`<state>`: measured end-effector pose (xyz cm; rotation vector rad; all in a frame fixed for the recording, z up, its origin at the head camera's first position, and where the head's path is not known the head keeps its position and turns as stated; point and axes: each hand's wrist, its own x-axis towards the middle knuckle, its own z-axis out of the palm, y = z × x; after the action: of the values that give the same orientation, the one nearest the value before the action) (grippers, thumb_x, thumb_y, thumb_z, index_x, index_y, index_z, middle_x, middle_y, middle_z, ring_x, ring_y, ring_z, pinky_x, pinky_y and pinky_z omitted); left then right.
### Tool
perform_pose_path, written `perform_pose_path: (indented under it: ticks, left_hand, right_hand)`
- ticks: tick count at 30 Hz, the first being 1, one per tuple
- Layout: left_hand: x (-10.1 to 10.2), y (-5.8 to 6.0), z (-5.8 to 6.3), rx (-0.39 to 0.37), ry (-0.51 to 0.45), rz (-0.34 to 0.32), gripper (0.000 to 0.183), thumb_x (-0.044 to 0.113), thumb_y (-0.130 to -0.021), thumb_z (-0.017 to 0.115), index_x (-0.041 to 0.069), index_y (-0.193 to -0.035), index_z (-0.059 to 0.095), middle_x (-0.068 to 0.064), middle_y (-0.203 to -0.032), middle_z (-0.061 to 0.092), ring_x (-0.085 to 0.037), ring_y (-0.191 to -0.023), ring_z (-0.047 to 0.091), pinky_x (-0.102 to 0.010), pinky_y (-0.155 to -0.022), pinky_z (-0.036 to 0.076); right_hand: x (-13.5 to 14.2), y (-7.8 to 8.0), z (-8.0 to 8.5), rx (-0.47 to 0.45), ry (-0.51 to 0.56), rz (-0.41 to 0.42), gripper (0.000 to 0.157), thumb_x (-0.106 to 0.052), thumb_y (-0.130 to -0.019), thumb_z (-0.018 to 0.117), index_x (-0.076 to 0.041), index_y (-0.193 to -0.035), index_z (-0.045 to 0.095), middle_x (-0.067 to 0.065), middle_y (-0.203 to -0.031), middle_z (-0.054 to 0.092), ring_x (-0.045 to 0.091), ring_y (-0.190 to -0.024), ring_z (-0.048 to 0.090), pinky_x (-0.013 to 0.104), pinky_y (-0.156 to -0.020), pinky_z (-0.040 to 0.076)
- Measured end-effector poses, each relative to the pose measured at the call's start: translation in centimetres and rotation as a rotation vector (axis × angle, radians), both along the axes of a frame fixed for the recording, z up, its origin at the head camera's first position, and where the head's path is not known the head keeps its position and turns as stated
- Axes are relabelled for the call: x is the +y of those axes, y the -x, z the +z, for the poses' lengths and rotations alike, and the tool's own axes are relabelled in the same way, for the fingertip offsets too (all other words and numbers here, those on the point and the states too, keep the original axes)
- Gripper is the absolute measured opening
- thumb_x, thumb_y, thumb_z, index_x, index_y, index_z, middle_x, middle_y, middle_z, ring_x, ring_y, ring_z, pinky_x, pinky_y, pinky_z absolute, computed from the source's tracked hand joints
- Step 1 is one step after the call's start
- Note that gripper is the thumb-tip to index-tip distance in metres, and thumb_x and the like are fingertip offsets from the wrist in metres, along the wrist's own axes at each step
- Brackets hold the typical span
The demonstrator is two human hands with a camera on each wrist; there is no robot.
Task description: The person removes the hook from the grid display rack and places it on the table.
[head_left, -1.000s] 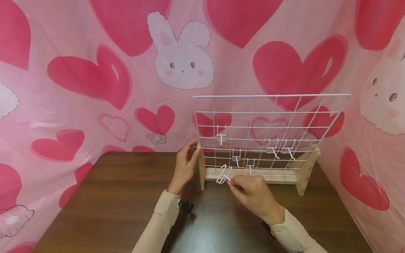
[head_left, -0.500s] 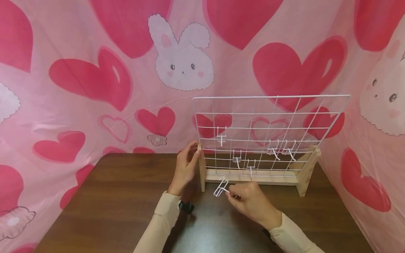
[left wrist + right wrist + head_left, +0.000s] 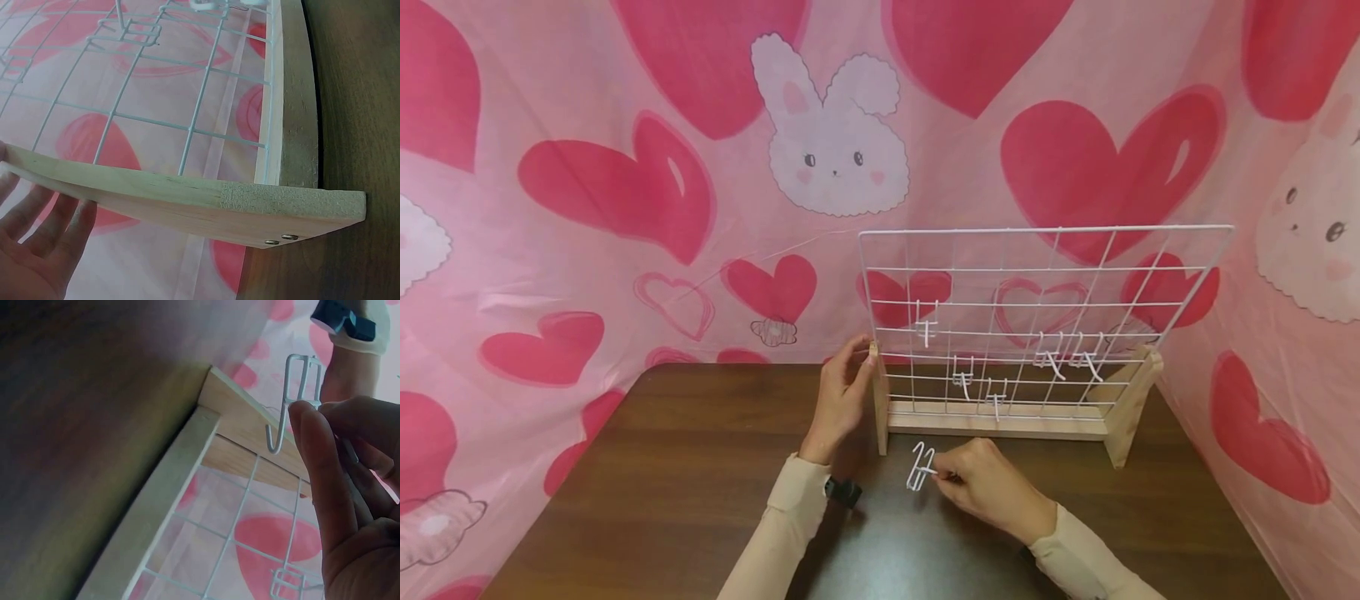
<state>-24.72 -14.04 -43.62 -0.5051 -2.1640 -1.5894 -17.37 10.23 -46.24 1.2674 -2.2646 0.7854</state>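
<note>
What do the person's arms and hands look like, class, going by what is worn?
The left hand and right hand are bare, without gloves. Plain, cream-coloured long sleeves reach the wrists. A small, boxy black device is worn on the left side.

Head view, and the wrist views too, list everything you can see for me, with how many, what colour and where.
Wire grid: one, white, upright in the stand
Wooden stand: one, pale wood, on the tabletop
Hanging hooks: five, white, on the grid
Loose hook: one, white, in front of the stand, in the right hand
Screws: two visible, metallic, in the stand's left side panel
Tabletop: one, dark brown, under the stand
Backdrop: pink with hearts and rabbits, behind and beside the tabletop
Sleeves: two, cream, on both arms
Wrist device: one clear, black, left wrist
Left hand: one, bare, holding the left side panel
Right hand: one, bare, pinching the loose hook
</note>
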Motion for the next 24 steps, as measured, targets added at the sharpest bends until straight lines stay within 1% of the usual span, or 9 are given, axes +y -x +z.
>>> perform_pose_path:
  ticks: [3, 7, 11, 16, 19, 21, 24]
  left_hand:
    - [-0.1, 0.0, 0.0, 0.011, 0.002, 0.008, 0.034, 0.015, -0.105, 0.059, 0.004, -0.138, 0.061, -0.027, -0.129, 0.069, -0.037, -0.116, 0.072, -0.055, -0.100, 0.058]
    - [-0.2, 0.1, -0.2, 0.026, 0.005, 0.001, 0.034, 0.013, -0.105, 0.059, 0.003, -0.138, 0.061, -0.027, -0.128, 0.069, -0.037, -0.115, 0.072, -0.055, -0.099, 0.058]
    - [-0.1, 0.2, -0.2, 0.027, 0.003, -0.007, 0.035, 0.013, -0.105, 0.059, 0.002, -0.138, 0.060, -0.025, -0.128, 0.070, -0.036, -0.115, 0.072, -0.053, -0.099, 0.058]
    - [-0.1, -0.1, -0.3, 0.021, -0.005, 0.018, 0.033, 0.013, -0.104, 0.060, 0.002, -0.136, 0.062, -0.023, -0.125, 0.072, -0.034, -0.112, 0.073, -0.050, -0.098, 0.060]
    - [-0.2, -0.3, -0.3, 0.012, 0.006, 0.023, 0.033, 0.014, -0.105, 0.060, 0.002, -0.136, 0.062, -0.023, -0.126, 0.072, -0.033, -0.113, 0.073, -0.049, -0.098, 0.060]
    - [-0.1, -0.2, -0.4, 0.016, 0.013, 0.022, 0.034, 0.014, -0.105, 0.060, 0.003, -0.136, 0.062, -0.022, -0.127, 0.072, -0.033, -0.114, 0.073, -0.049, -0.099, 0.060]
    - [0.0, -0.1, -0.2, 0.025, 0.013, 0.017, 0.033, 0.016, -0.105, 0.060, 0.006, -0.136, 0.062, -0.018, -0.126, 0.072, -0.032, -0.114, 0.073, -0.048, -0.099, 0.060]
  right_hand:
    - [-0.2, 0.0, -0.4, -0.049, -0.035, -0.006, 0.038, 0.005, -0.069, 0.081, -0.021, -0.065, 0.054, -0.017, -0.056, 0.053, -0.014, -0.059, 0.032, 0.003, -0.051, 0.030]
    - [-0.5, -0.1, -1.0, -0.105, -0.083, -0.009, 0.036, 0.004, -0.070, 0.080, -0.022, -0.063, 0.055, -0.017, -0.055, 0.052, -0.014, -0.059, 0.030, 0.004, -0.051, 0.029]
    - [-0.8, -0.2, -1.6, -0.128, -0.107, -0.009, 0.038, 0.001, -0.072, 0.082, -0.023, -0.062, 0.054, -0.019, -0.055, 0.049, -0.014, -0.059, 0.030, 0.003, -0.051, 0.027]
    - [-1.1, -0.2, -2.2, -0.169, -0.134, 0.021, 0.040, 0.000, -0.077, 0.083, -0.022, -0.061, 0.053, -0.019, -0.055, 0.048, -0.015, -0.058, 0.027, 0.002, -0.050, 0.025]
    - [-1.1, -0.2, -2.4, -0.205, -0.157, 0.036, 0.039, -0.001, -0.080, 0.082, -0.022, -0.062, 0.055, -0.019, -0.056, 0.050, -0.017, -0.058, 0.027, 0.002, -0.049, 0.025]
    - [-1.1, -0.1, -2.4, -0.203, -0.176, 0.022, 0.038, -0.003, -0.081, 0.083, -0.022, -0.062, 0.056, -0.018, -0.056, 0.052, -0.016, -0.058, 0.028, 0.003, -0.049, 0.026]
    - [-0.9, 0.1, -2.3, -0.165, -0.216, -0.028, 0.035, -0.008, -0.080, 0.086, -0.023, -0.065, 0.058, -0.018, -0.057, 0.055, -0.014, -0.058, 0.032, 0.006, -0.050, 0.028]
